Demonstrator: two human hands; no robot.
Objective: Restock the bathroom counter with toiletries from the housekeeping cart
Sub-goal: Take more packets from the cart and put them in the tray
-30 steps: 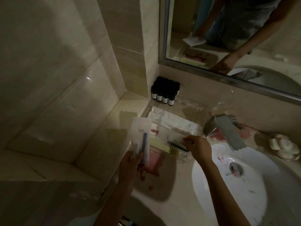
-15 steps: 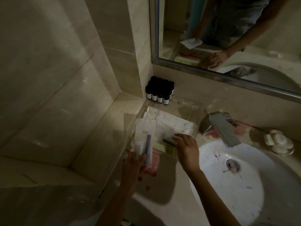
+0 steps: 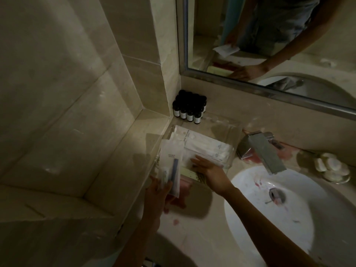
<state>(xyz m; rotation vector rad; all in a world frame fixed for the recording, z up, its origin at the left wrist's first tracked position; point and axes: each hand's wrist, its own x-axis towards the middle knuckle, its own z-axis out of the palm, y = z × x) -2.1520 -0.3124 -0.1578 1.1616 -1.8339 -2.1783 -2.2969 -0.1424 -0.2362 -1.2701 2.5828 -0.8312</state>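
Note:
A clear acrylic tray (image 3: 234,132) sits on the counter left of the sink, with several white toiletry packets (image 3: 204,144) lying in it. My left hand (image 3: 157,193) grips a small bunch of white packets (image 3: 170,162), one showing a blue stick, just in front of the tray's left end. My right hand (image 3: 209,169) lies flat with straight fingers on the packets at the tray's near side. Several small dark bottles (image 3: 189,107) stand in the corner behind the tray.
A square chrome tap (image 3: 264,151) juts over the white basin (image 3: 269,212) at right. A dish of round soaps (image 3: 332,169) sits at the far right. The mirror (image 3: 269,41) hangs above. A tiled ledge (image 3: 107,155) runs along the left wall.
My right hand let go of the dark item it pinched and moved left, flattening onto the packets in the tray. My left hand with its packets stayed near the tray's front left.

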